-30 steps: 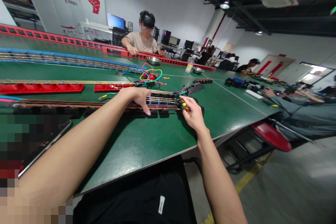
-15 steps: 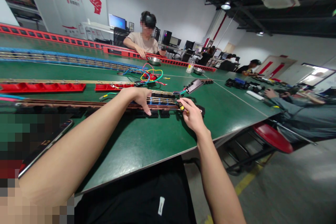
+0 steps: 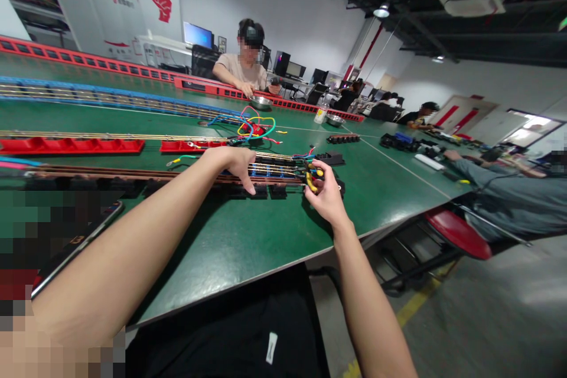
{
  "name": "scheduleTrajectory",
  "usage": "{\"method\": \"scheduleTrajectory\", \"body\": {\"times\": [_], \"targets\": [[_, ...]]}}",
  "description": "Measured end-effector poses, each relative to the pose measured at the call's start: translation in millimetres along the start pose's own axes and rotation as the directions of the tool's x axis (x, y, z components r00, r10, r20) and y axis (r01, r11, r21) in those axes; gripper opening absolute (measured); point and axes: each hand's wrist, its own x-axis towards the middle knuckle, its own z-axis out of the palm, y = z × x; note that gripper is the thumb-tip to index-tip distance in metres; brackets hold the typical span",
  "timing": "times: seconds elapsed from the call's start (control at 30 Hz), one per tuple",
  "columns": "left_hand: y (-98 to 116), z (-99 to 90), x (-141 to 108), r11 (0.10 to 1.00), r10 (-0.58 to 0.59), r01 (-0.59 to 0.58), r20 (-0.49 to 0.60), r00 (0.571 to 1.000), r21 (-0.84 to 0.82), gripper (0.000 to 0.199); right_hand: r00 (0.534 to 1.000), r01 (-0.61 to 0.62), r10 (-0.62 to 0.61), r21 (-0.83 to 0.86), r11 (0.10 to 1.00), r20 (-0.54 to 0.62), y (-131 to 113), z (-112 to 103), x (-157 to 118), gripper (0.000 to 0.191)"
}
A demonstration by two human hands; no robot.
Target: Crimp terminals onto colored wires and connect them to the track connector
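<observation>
Both hands point(image 3: 240, 166) point(image 3: 326, 192) lowered, fingers curled.

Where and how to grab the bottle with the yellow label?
I'd grip the bottle around its labelled body, coming from the near-left side: it stands upright, the red slotted rail runs behind it, and a metal bowl sits close on its right.
</observation>
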Motion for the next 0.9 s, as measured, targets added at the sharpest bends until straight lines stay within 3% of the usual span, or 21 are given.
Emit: {"method": "scheduleTrajectory", "body": {"times": [0.1, 0.2, 0.37, 0.63, 0.73, 0.9], "targets": [[-0.7, 0.5, 0.4, 1.0, -0.002, 0.002, -0.004, 1.0, -0.006, 0.119, 0.991, -0.129, 0.132, 0.176, 0.976, -0.001, -0.7, 1.4, 0.3, 0.063], [-0.5, 0.2, 0.1, 1.0, -0.002, 0.002, 0.003, 1.0, -0.008, 0.115, 0.979, -0.179, 0.192, 0.155, 0.972, -0.073, -2.2, 1.1, 2.1, 0.069], [-0.1, -0.2, 0.2, 1.0, 0.007, -0.007, 0.004, 1.0, -0.011, 0.112, 0.961, -0.16, 0.15, -0.026, 0.987, -0.234, -1.8, -1.0, 4.1, 0.073], [0.6, -0.7, -0.5, 1.0, 0.005, -0.005, 0.003, 1.0, -0.014, 0.113, 0.954, -0.098, 0.064, -0.104, 0.99, -0.294, -5.4, 3.2, 3.8, 0.057], [0.7, -0.6, -0.7, 1.0, 0.004, -0.004, 0.006, 1.0, -0.007, 0.112, 0.965, -0.046, 0.011, -0.127, 0.991, -0.262, -7.0, 3.2, 3.7, 0.053], [0.8, -0.7, -0.9, 1.0, 0.006, -0.006, 0.012, 1.0, 0.0, 0.109, 0.989, -0.023, 0.004, -0.129, 0.991, -0.148, -10.1, -0.8, 2.2, 0.064]]}}
